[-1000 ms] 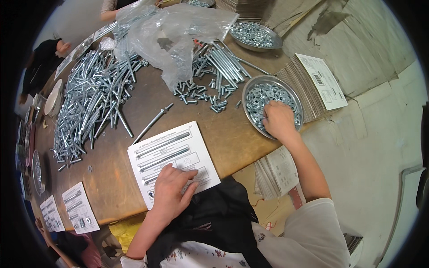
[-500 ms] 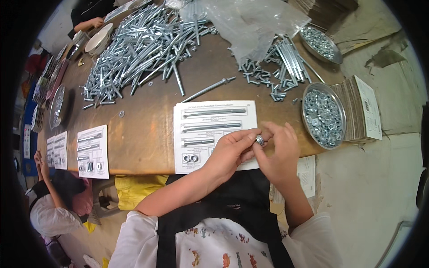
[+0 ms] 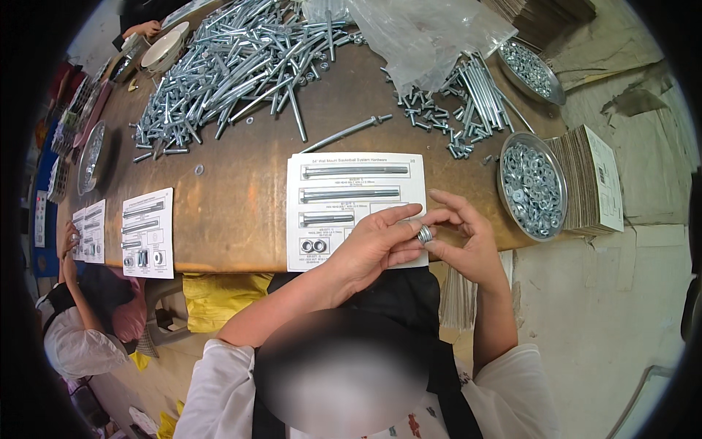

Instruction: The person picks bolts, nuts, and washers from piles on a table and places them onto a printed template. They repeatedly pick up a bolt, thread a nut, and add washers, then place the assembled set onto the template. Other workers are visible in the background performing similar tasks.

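Between my two hands is a small stack of metal washers [image 3: 424, 234], held on edge over the lower right of a white printed card [image 3: 344, 257]. My left hand [image 3: 369, 245] pinches the stack from the left between thumb and fingers. From the right, the thumb and forefinger of my right hand [image 3: 472, 245] close on it, with the other fingers loosely bent. The card lies at the table's near edge and shows three bolts of different lengths and two nuts; whether these are printed or fixed on, I cannot tell. My hands cover its lower right part.
A big heap of bolts [image 3: 227, 73] lies far left, with a single long bolt [image 3: 347, 134] beyond the card. A bowl of washers [image 3: 532, 189] and a cardboard stack [image 3: 581, 183] stand right. Plastic film [image 3: 431, 36] covers smaller bolts. Another person's hand [image 3: 67, 238] is at left.
My right hand's fingers have spread a little, and the washers show more plainly between my fingertips. The whole view has shifted slightly, with the card now higher in the picture.
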The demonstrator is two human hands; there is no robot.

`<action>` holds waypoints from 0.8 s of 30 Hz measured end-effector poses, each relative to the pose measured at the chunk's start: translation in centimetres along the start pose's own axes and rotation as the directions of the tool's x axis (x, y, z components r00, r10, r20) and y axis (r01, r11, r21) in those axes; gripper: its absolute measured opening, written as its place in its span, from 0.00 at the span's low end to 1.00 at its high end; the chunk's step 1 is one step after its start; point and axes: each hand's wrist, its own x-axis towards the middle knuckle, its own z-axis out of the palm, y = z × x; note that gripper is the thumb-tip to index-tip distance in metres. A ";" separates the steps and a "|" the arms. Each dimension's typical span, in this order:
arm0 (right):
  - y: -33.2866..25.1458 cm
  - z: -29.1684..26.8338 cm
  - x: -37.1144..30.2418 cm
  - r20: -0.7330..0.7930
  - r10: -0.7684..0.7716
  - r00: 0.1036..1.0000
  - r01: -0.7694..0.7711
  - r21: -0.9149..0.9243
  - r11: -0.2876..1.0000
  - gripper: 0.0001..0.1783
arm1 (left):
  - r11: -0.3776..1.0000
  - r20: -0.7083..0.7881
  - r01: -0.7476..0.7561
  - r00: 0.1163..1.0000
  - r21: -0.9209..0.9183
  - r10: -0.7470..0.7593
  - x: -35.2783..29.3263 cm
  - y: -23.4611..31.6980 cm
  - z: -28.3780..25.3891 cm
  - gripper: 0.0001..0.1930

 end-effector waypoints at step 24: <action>2.0 3.8 -0.2 0.091 -0.241 0.966 0.227 -0.744 0.629 0.21 | 0.918 0.135 0.384 0.909 0.101 -0.395 -6.9 -2.9 -3.6 0.20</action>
